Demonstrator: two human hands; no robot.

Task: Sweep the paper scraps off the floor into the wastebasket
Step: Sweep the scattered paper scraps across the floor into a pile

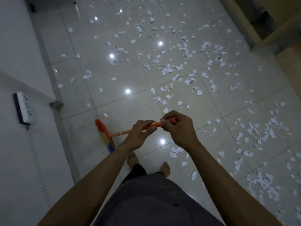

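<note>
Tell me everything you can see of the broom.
The broom has a thin orange handle with whitish patches and a blurred head of orange, yellow and blue bristles. It leans, head on the tiled floor by the wall. The right hand grips its top end; the left hand holds it just below.

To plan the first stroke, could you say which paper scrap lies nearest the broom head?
The lone scrap just beyond the orange tip of the broom head; all others lie farther off.
</note>
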